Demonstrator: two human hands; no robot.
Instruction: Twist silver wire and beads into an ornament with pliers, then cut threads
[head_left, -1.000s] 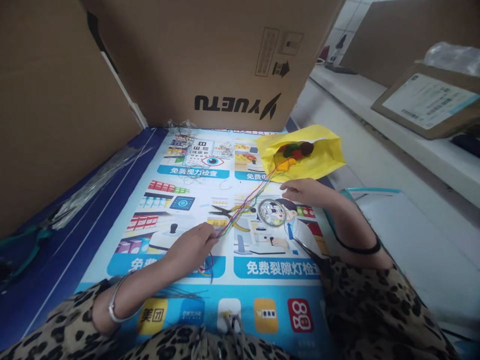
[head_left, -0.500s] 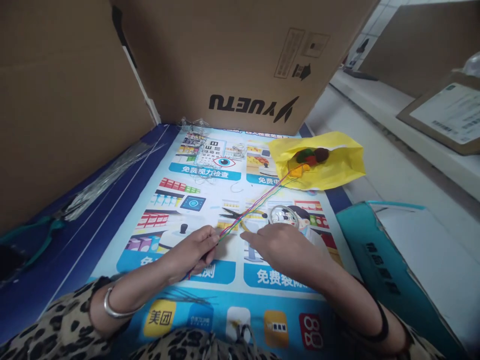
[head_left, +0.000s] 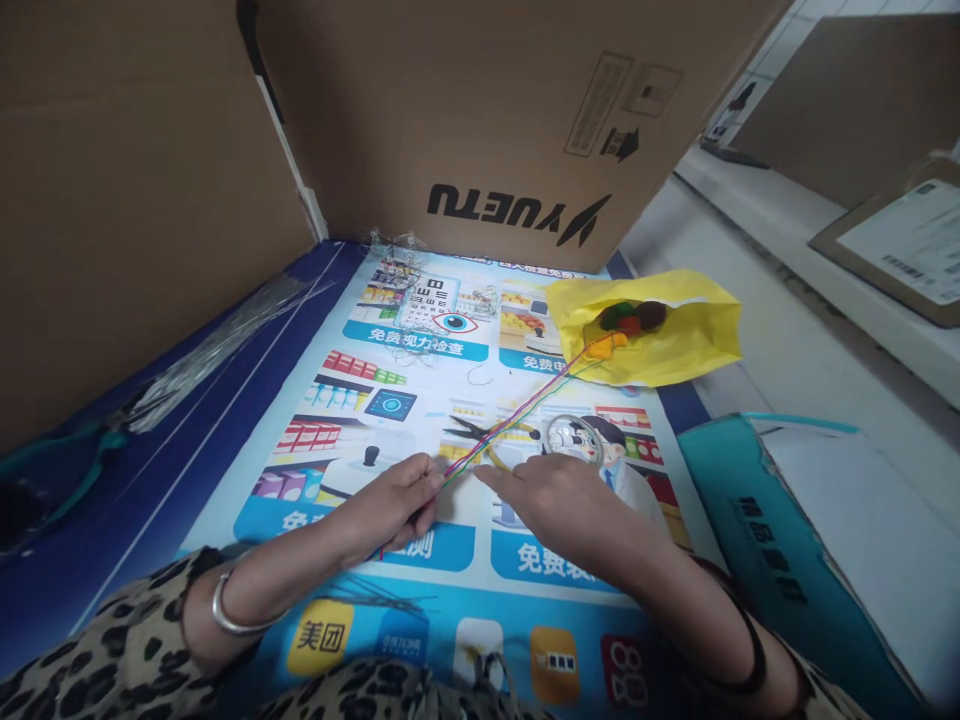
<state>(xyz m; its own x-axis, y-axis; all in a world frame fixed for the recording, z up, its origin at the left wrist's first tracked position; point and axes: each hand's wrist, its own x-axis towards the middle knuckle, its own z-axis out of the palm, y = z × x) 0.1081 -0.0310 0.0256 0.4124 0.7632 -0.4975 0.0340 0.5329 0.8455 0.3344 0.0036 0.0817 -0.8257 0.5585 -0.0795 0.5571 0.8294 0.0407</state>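
Note:
My left hand (head_left: 395, 497) pinches the near end of a bundle of coloured threads (head_left: 525, 410). The threads stretch taut up and right to thread balls in a yellow plastic bag (head_left: 675, 330). My right hand (head_left: 551, 492) lies just right of the left one, fingers reaching toward the threads near the pinch; I cannot tell whether it touches them. Small pliers (head_left: 476, 432) with yellow handles lie under the threads. A clear round container (head_left: 574, 438) sits just beyond my right hand.
A printed poster (head_left: 360, 400) covers the work surface. A large YUETU cardboard box (head_left: 487, 110) stands behind, more cardboard at the left. Wire rods (head_left: 217, 345) lie at the left. A teal box (head_left: 757, 540) sits at the right. Clear packets (head_left: 420, 295) lie near the box.
My right hand came back from near the yellow bag to beside my left hand at the threads. The left hand kept its pinch. The view shifted slightly.

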